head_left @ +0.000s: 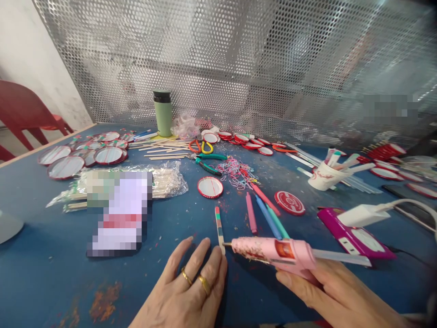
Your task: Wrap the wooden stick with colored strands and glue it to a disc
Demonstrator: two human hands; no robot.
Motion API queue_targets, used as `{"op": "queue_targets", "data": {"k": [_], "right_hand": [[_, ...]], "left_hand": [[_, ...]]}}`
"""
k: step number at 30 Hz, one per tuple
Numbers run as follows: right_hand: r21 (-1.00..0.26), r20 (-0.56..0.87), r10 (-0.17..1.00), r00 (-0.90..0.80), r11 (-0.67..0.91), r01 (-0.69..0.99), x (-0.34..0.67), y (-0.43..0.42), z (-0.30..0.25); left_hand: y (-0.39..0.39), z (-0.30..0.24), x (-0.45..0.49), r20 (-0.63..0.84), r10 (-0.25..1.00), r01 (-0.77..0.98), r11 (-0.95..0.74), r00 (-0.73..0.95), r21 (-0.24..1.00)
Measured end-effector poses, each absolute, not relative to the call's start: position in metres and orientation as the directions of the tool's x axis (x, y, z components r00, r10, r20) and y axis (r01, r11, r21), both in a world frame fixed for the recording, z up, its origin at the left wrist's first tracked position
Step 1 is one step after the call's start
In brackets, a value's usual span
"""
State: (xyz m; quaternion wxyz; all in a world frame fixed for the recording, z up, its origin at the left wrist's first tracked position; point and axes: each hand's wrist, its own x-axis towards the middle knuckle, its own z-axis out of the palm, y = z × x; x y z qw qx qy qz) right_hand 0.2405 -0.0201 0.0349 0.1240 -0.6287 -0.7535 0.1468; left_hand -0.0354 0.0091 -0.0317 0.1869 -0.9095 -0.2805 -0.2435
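My right hand (327, 289) grips a pink hot glue gun (273, 253), with a clear glue stick (343, 257) jutting from its back. The gun's metal nozzle points left and meets, or hovers just over, the lower end of a craft stick (219, 224). Coloured bands of red, green and blue mark the stick's upper part. Flat on the blue table (164, 269) lies my left hand (186, 287), fingers stretched out, with a fingertip at the stick's bare lower end. Just beyond the stick is a small round disc with a red rim (210, 187).
Pens (268, 216) and a red round tin-like disc (289, 202) lie beyond the gun. A purple power strip (355, 234) with a white charger sits right. Pliers (208, 163), bagged sticks (167, 180), a blurred phone-like object (121, 214) and a green tumbler (163, 114) stand farther off.
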Motion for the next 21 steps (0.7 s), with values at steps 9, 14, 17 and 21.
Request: {"op": "queue_targets", "data": {"k": [9, 14, 17, 21], "right_hand": [[-0.409, 0.103, 0.991, -0.084, 0.119, 0.905, 0.238, -0.029, 0.028], [-0.400, 0.142, 0.988, -0.062, 0.115, 0.909, 0.239, -0.030, 0.028], [-0.354, 0.161, 0.986, -0.043, 0.098, 0.930, 0.237, -0.031, 0.031], [-0.328, 0.164, 0.986, -0.017, 0.071, 0.942, 0.239, -0.033, 0.030]], "left_hand": [[0.010, -0.023, -0.040, 0.517, 0.386, 0.574, -0.773, 0.764, -0.270], [0.009, -0.023, -0.037, 0.569, 0.418, 0.617, -0.758, 0.708, -0.210], [0.009, -0.022, -0.037, 0.558, 0.419, 0.614, -0.758, 0.716, -0.219], [0.010, -0.020, -0.038, 0.541, 0.407, 0.597, -0.766, 0.737, -0.237]]}}
